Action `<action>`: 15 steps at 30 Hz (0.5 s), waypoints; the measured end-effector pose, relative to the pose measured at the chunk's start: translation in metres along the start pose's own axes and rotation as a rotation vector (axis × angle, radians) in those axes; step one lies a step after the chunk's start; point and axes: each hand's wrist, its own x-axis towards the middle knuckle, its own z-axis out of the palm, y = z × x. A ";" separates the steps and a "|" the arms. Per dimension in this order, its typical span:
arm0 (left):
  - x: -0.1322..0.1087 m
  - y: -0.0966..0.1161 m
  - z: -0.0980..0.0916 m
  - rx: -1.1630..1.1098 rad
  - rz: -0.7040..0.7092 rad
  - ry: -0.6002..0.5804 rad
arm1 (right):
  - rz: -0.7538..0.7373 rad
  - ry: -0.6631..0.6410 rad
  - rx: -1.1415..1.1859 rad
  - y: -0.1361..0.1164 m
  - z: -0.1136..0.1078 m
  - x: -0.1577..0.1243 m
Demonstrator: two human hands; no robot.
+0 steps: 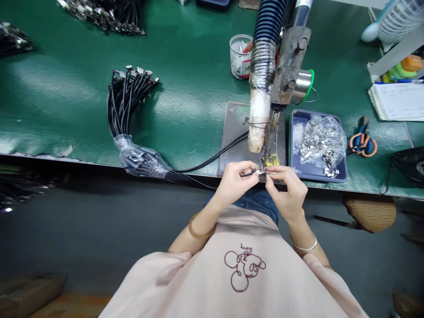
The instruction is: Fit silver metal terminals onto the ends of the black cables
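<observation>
My left hand point(236, 181) pinches the end of a black cable point(247, 174) at the front edge of the bench. Opposite it, my right hand point(288, 187) has its fingertips closed on a small metal connector point(261, 171) at that cable end; the fingers partly cover it. Directly above the connector a soldering iron point(271, 132) points down from a clamp, its tip close to the work. Left of my hands lies a bundle of black cables point(121, 106) wrapped in clear plastic, metal connectors on its ends. A blue tray point(342, 170) with a bag of metal connector shells point(321, 139) sits to the right.
A fume hose point(260, 92) hangs beside the iron. Behind are a solder spool point(302, 86) and a plastic cup point(239, 66). Orange-handled cutters point(363, 142) lie right of the tray, with papers point(397, 101) and a fan point(402, 22) beyond. More cable bundles point(106, 15) lie at the back left.
</observation>
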 end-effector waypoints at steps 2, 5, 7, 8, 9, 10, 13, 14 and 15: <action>-0.001 0.002 0.001 0.014 0.009 0.011 | 0.007 0.011 -0.001 0.000 0.001 0.001; -0.003 0.008 0.002 0.025 0.022 0.033 | -0.003 0.022 -0.020 0.000 0.002 0.002; -0.004 0.011 0.003 0.044 0.040 0.048 | -0.012 0.026 -0.035 -0.001 0.002 0.003; -0.005 0.012 0.003 0.058 0.051 0.056 | -0.014 0.026 -0.041 -0.002 0.002 0.004; -0.005 0.013 0.003 0.071 0.061 0.063 | -0.015 0.024 -0.045 -0.002 0.002 0.004; -0.006 0.013 0.003 0.080 0.068 0.066 | -0.017 0.021 -0.050 -0.003 0.001 0.004; -0.006 0.012 0.003 0.065 0.064 0.061 | -0.030 0.023 -0.052 -0.004 0.000 0.003; -0.005 0.012 0.003 0.048 0.055 0.056 | -0.033 0.021 -0.048 -0.005 -0.001 0.003; -0.004 0.011 0.002 0.027 0.042 0.049 | -0.037 0.014 -0.042 -0.005 -0.001 0.002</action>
